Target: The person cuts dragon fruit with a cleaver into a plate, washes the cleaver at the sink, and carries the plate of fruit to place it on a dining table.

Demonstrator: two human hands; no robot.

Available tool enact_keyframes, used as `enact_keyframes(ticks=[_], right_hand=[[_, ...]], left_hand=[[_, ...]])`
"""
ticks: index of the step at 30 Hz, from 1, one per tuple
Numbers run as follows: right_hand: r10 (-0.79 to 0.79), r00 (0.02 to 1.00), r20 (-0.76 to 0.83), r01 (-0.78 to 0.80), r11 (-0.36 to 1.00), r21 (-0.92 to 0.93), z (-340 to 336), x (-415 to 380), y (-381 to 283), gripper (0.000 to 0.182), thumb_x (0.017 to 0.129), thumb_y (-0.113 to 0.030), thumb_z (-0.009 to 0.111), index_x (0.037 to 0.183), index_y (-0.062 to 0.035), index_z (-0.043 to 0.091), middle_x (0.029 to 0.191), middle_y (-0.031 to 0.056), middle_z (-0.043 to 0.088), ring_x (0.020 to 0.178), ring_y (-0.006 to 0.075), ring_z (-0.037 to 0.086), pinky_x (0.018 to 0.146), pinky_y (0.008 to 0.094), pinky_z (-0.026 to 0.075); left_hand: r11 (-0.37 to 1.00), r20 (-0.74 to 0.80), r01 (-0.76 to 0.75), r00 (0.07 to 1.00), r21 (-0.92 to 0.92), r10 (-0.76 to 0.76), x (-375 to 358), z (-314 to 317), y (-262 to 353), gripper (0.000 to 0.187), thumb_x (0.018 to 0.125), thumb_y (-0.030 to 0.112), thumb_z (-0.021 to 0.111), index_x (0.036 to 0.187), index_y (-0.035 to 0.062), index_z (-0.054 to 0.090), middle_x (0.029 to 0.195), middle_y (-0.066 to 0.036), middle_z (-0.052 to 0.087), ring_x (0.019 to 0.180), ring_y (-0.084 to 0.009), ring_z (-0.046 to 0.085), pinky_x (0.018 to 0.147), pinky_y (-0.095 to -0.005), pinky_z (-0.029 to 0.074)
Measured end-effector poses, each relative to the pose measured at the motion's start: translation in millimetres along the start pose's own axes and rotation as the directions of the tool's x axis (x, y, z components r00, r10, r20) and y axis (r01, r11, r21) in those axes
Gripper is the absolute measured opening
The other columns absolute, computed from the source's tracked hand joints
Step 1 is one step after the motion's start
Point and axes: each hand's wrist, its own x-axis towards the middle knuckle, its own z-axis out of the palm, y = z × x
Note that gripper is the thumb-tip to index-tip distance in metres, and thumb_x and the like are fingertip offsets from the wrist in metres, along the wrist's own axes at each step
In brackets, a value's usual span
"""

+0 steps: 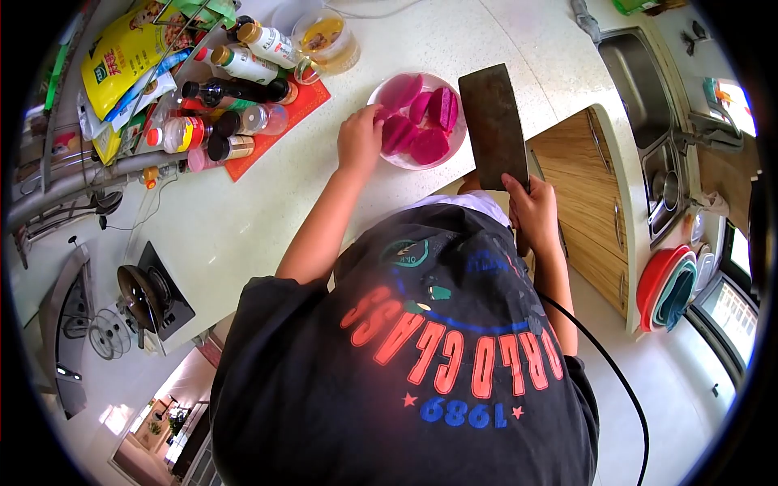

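Observation:
A white plate (387, 159) on the counter holds several magenta pieces (429, 146), cut into slices and chunks; they look like red dragon fruit, but I cannot be sure. My left hand (361, 139) reaches over the plate's left rim, its fingers curled with the tips against a magenta piece at the edge. Part of that piece is hidden by the fingers. To the right of the plate, my right hand (532, 211) grips the handle of a cleaver (493, 121). The broad dark blade points up and away from me, beside the counter's front edge, apart from the plate.
Bottles and jars (243, 89) crowd a red mat (312, 101) at the left, by a glass jug (328, 44) of amber liquid. A stove (162, 287) lies further left. Wooden cabinets (579, 186), a sink (636, 77) and stacked basins (668, 283) are on my right.

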Motion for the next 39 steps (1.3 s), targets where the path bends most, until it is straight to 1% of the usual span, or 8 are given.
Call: enact_keyframes(ticks=[3,7,11,18,23,30,33,39], right_hand=[[0.017,1.0,-0.004,-0.017,0.999,0.028,-1,-2,0,0.035,0.098,-0.017,0.064,0.07,-0.0045,0.047,0.05,-0.0015,0.043,0.037,0.0074,0.04,0.037,0.027,0.031],[0.025,1.0,-0.007,-0.024,0.998,0.05,-3,-2,2,0.034,0.098,-0.017,0.063,0.071,-0.0042,0.047,0.051,-0.0013,0.044,0.037,0.0073,0.04,0.037,0.027,0.031],[0.025,1.0,-0.005,-0.025,0.998,0.055,-4,-2,5,0.033,0.098,-0.017,0.063,0.072,-0.0038,0.048,0.051,-0.0014,0.044,0.038,0.0073,0.04,0.037,0.0272,0.031],[0.003,1.0,-0.013,-0.003,0.999,0.04,-4,-8,7,0.033,0.099,-0.017,0.063,0.072,-0.0036,0.048,0.051,-0.0015,0.044,0.037,0.0073,0.039,0.037,0.027,0.03],[0.016,1.0,-0.009,-0.016,0.999,0.042,0,-9,3,0.034,0.098,-0.017,0.064,0.071,-0.0039,0.047,0.051,-0.0017,0.044,0.037,0.0072,0.039,0.037,0.0271,0.029],[0.016,1.0,-0.001,-0.016,0.998,0.057,2,-7,-1,0.035,0.098,-0.017,0.064,0.07,-0.0043,0.047,0.051,-0.0019,0.044,0.037,0.0072,0.039,0.037,0.0271,0.029],[0.012,1.0,0.006,-0.012,0.999,0.046,2,-7,0,0.035,0.098,-0.017,0.064,0.07,-0.004,0.048,0.051,-0.0019,0.044,0.037,0.0071,0.039,0.037,0.0269,0.029],[0.015,1.0,0.009,-0.015,1.0,0.021,4,-7,-4,0.035,0.098,-0.018,0.064,0.071,-0.0039,0.048,0.051,-0.0018,0.045,0.037,0.0072,0.04,0.037,0.0268,0.029]], left_hand=[[0.982,-0.116,-0.19,0.975,-0.005,0.188,-1,-2,15,0.025,0.083,0.01,0.072,0.107,0.006,0.068,0.107,-0.013,0.069,0.101,-0.0337,0.063,0.091,-0.0427,0.05],[0.889,0.065,-0.458,0.887,-0.017,0.458,-8,7,40,0.036,0.076,0.019,0.081,0.107,0.0088,0.066,0.112,-0.008,0.065,0.114,-0.0296,0.055,0.098,-0.0444,0.042],[0.929,0.173,-0.334,0.936,0.162,0.306,-13,13,56,0.059,0.071,0.023,0.086,0.121,0.0122,0.058,0.126,-0.01,0.053,0.121,-0.0327,0.046,0.101,-0.0485,0.038],[0.955,0.054,-0.069,0.997,0.288,0.056,-7,7,32,0.074,0.072,0.03,0.086,0.134,0.0116,0.051,0.132,-0.014,0.049,0.125,-0.0347,0.043,0.105,-0.0505,0.035],[0.946,0.061,-0.136,0.99,0.294,0.124,-15,14,13,0.078,0.076,0.041,0.083,0.137,0.0086,0.048,0.142,-0.019,0.043,0.127,-0.0391,0.04,0.105,-0.0559,0.031],[0.965,-0.127,-0.049,0.988,0.258,0.084,-28,20,4,0.075,0.083,0.039,0.076,0.139,0.0003,0.045,0.139,-0.021,0.048,0.127,-0.039,0.043,0.106,-0.0553,0.03],[0.955,-0.138,-0.118,0.978,0.272,0.16,-32,23,-1,0.074,0.085,0.038,0.074,0.139,-0.0014,0.044,0.138,-0.021,0.052,0.126,-0.0384,0.047,0.106,-0.0543,0.033],[0.956,-0.222,-0.128,0.957,0.263,0.19,-32,30,-15,0.057,0.088,0.034,0.072,0.131,0.0014,0.054,0.135,-0.019,0.055,0.122,-0.0387,0.049,0.102,-0.0509,0.039]])
